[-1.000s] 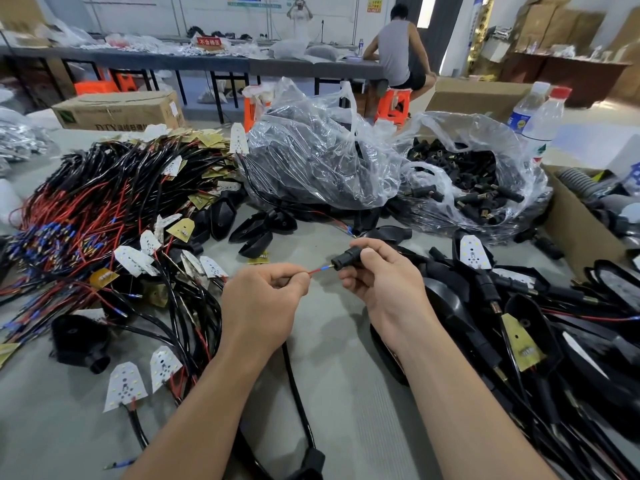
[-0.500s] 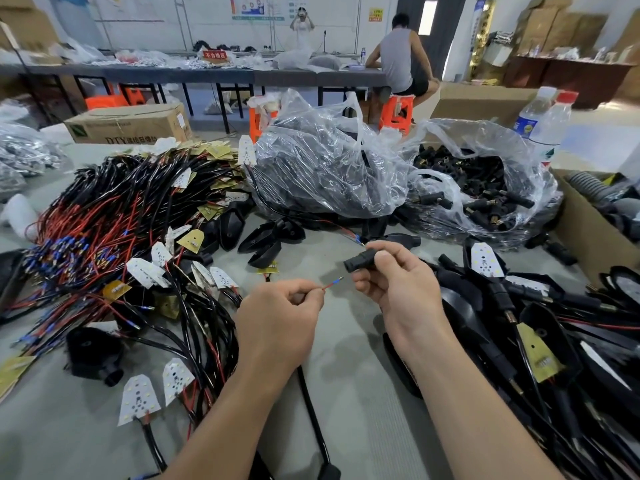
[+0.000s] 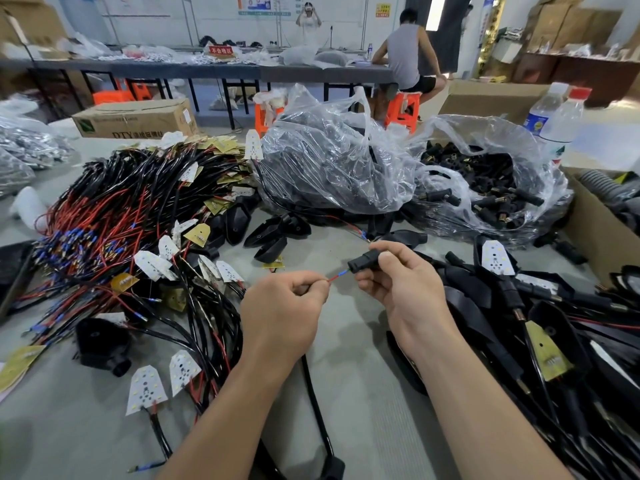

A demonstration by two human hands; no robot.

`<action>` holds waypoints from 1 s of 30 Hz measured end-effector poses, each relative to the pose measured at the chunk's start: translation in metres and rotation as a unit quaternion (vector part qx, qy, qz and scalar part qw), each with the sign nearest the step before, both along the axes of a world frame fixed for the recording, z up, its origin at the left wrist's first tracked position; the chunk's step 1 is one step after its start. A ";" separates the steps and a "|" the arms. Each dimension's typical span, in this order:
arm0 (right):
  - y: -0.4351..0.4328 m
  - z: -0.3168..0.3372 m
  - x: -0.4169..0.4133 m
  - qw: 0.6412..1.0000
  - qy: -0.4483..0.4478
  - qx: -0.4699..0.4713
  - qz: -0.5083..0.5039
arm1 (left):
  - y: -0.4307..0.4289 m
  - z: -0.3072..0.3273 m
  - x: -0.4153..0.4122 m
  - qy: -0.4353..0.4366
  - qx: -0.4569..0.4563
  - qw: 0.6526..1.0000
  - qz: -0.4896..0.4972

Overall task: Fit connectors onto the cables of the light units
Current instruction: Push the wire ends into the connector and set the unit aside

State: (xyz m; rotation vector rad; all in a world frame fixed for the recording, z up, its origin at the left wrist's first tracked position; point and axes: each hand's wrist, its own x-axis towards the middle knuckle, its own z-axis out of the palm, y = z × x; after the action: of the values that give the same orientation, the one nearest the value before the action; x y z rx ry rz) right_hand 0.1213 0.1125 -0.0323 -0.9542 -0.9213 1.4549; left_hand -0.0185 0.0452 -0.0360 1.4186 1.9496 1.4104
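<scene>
My left hand pinches a thin red wire with a blue terminal tip. The tip reaches the open end of a black connector, which my right hand grips between thumb and fingers. The wire's black cable runs down from under my left hand toward the table's near edge. Both hands hover over the grey table.
A heap of red and black cables with white LED boards lies left. Black light housings pile up on the right. Two clear bags behind hold black parts and connectors. Bottles and boxes stand beyond.
The wire tip was at the connector, came apart from it half a second ago, and now meets the connector's opening again. Both hands stayed in about the same place.
</scene>
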 end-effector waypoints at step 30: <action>-0.007 0.000 0.001 0.994 -0.063 0.029 0.089 | 0.013 -0.013 -0.012 0.065 -0.023 0.993 -0.096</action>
State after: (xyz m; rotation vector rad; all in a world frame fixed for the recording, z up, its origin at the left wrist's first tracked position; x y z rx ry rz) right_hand 0.1220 0.1052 -0.0321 -0.9483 -1.1593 1.5211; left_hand -0.0300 0.0578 -0.0495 1.6634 1.8508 1.2090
